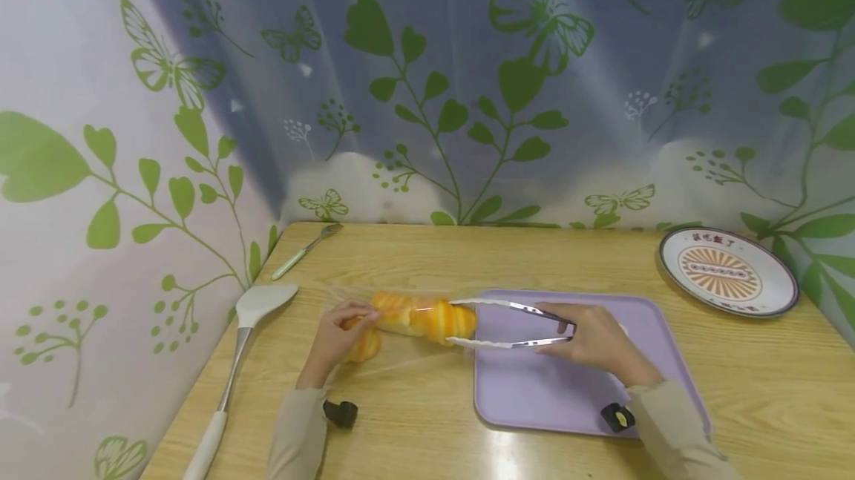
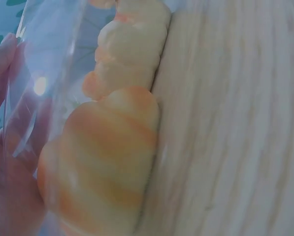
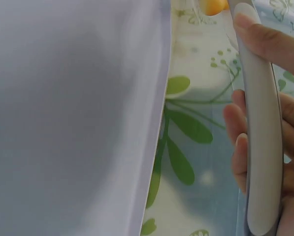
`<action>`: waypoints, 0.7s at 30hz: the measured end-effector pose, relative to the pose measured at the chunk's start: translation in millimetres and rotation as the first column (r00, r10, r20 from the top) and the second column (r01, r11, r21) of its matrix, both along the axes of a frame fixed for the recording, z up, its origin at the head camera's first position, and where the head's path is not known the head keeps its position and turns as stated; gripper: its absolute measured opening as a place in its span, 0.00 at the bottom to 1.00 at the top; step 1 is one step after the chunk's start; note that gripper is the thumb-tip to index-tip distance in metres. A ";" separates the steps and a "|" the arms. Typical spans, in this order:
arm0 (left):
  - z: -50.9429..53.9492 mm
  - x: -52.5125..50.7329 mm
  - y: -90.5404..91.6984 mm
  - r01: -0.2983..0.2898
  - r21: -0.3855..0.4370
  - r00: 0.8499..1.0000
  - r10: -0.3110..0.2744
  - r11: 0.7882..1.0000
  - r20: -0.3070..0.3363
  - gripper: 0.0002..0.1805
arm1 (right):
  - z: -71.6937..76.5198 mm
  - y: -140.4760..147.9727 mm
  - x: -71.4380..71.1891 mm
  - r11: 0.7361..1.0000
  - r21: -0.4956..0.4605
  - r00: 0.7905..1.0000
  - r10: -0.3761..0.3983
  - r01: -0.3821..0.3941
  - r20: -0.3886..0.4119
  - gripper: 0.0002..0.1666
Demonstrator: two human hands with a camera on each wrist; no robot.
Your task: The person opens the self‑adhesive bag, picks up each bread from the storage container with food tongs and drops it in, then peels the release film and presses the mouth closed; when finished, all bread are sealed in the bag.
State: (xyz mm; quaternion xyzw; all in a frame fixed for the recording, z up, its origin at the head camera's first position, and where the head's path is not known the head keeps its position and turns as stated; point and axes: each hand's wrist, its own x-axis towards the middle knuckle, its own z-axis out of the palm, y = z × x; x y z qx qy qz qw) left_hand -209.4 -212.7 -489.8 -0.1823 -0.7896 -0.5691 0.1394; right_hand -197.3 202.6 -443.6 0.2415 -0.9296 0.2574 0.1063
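Nearest the camera: two pale sleeves, one behind each grip, with two black wrist units at the cuffs.

Counts: one left grip, one right grip, one pair of tongs, one clear bag, one tray, one plate, one spatula, one small green-handled utensil. Bread pieces: at least two; exact number unclear through the film.

Left grip: thumb and fingers pinch the bag film. Right grip: holds the tongs, thumb on one arm and fingers on the other; the two arms stand apart, tips pointing toward the left grip.

Surface: light wood-grain worktop. Spatula lies left of the left grip, its white blade on the far end; the small utensil lies beyond it, also left of the grip. Plate is beyond and to the right of the right grip, patterned with a sunburst and lettering. Room: patterned cloth beyond both grips, blue and white, with green leaves and butterflies.

Containers: bag holds the bread pieces, orange-yellow, between the two grips. Tong tips sit either side of the right-hand piece; whether inside the bag, cannot tell. Tray, purple, lies beneath the right grip.
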 end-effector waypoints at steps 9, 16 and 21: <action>2.4 -0.1 0.9 0.025 -0.023 0.999 -0.024 0.999 0.043 0.06 | -6.0 -29.5 -4.6 0.993 -0.019 0.992 0.113 -0.115 -0.058 0.35; 2.7 -0.5 1.8 0.048 -0.002 0.997 -0.048 0.999 0.063 0.05 | 0.6 -42.2 -6.3 0.989 -0.006 0.986 0.147 -0.147 0.079 0.37; 1.9 -0.2 2.2 0.053 0.008 0.997 -0.053 0.999 0.053 0.05 | 0.7 -46.4 -7.6 0.986 -0.026 0.978 0.168 -0.166 0.122 0.38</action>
